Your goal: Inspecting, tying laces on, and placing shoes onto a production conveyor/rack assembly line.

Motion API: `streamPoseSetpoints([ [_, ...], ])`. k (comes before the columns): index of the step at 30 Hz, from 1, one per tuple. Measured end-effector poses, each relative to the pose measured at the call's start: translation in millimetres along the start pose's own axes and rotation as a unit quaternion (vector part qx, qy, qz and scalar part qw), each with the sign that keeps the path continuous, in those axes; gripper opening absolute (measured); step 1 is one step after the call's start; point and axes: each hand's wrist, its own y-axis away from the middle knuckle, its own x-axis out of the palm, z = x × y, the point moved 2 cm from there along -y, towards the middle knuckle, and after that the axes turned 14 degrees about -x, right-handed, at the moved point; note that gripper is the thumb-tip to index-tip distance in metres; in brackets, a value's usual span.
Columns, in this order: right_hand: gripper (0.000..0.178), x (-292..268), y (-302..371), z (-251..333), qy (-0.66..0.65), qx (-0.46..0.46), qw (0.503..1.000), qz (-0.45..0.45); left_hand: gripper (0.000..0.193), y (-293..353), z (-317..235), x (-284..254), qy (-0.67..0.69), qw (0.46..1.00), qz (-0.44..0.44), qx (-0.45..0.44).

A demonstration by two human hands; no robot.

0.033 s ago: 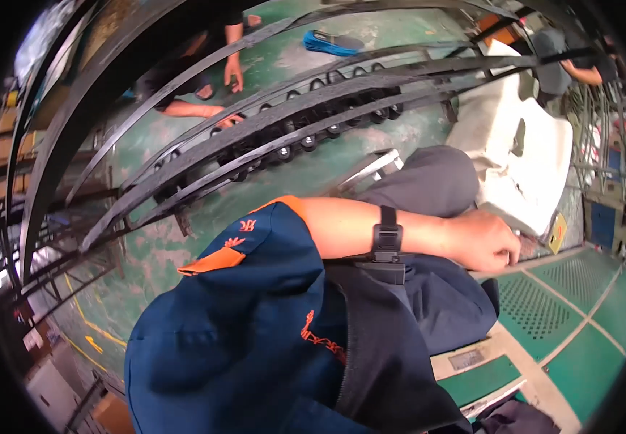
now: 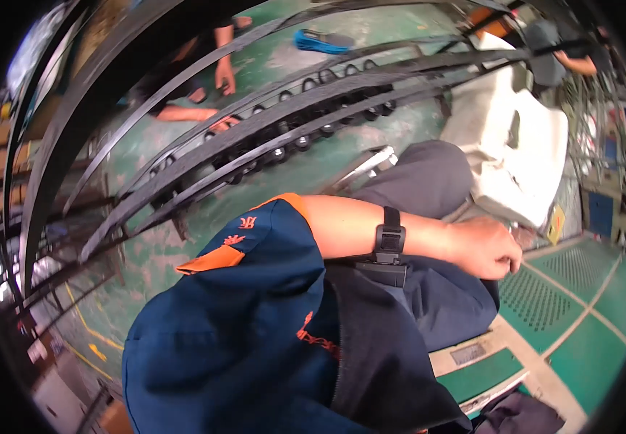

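My left hand (image 2: 485,249) rests at the knee of my dark trousers (image 2: 446,293), its fingers curled in a loose fist. Nothing sticks out of it, though the fingertips are partly hidden. A black strap with a buckle (image 2: 389,237) circles my left wrist. The forearm comes out of a navy sleeve with orange trim (image 2: 255,246) and lies across my lap. My right hand is out of view. Beyond long dark curved strips (image 2: 182,159), another person's lower hand (image 2: 222,121) is at a row of black parts with rings (image 2: 302,137); their other hand (image 2: 224,76) hangs down.
A white, crumpled-looking bulky piece (image 2: 519,159) lies beyond my knee. Green perforated panels (image 2: 544,304) in a pale frame are at the lower right. A blue and grey item (image 2: 324,42) lies on the green floor. A second person (image 2: 548,58) is at the far right.
The view has shifted slightly, so the background sits a little further left and lower on the right. My left hand keeps its pose on the knee.
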Motion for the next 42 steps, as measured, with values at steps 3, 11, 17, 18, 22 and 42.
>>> streamPoseSetpoints([
  [3,0.072,60,24,-12,-0.073,-0.030,0.995,-0.054,0.042,-15,-20,52,0.061,0.985,0.162,0.026],
  [11,0.083,189,121,8,-0.163,-0.207,0.930,-0.257,0.119,2,-92,140,0.395,0.775,0.454,-0.191],
  [17,0.084,122,34,-120,-0.376,-0.170,0.879,-0.239,0.119,41,-23,81,0.030,0.932,0.304,-0.197],
  [18,0.083,130,25,-128,-0.391,-0.165,0.868,-0.258,0.119,47,-19,76,-0.008,0.940,0.290,-0.180],
  [22,0.086,153,13,-119,-0.444,-0.157,0.849,-0.239,0.118,50,-15,68,-0.054,0.936,0.283,-0.201],
  [42,0.029,126,-2,-197,-0.344,-0.117,0.800,-0.478,0.047,60,59,63,0.548,0.583,0.046,-0.598],
])
